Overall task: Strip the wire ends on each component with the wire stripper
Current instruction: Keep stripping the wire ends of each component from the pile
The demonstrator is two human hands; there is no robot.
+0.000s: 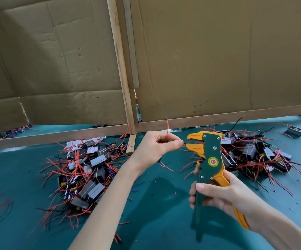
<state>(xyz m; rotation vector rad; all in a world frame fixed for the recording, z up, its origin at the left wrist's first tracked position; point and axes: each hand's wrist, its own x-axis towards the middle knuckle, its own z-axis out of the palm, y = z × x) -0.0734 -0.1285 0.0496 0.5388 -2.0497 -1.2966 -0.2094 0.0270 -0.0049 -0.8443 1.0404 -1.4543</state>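
Note:
My left hand (pixel 157 146) pinches a small component, mostly hidden inside the fingers. Its red wire (pixel 167 129) sticks upward, and a dark wire end points right between thumb and forefinger into the jaws of the wire stripper (pixel 206 157). The stripper is green with orange jaws and handles, held upright above the table. My right hand (pixel 216 193) grips its handles from the right. The orange jaws sit slightly apart around the wire tip.
One heap of black components with red and black wires (pixel 84 175) lies on the green table (pixel 155 213) to the left. Another heap (pixel 254 154) lies at the right. Cardboard panels on wooden frames (pixel 200 121) wall off the back. Small insulation scraps dot the table.

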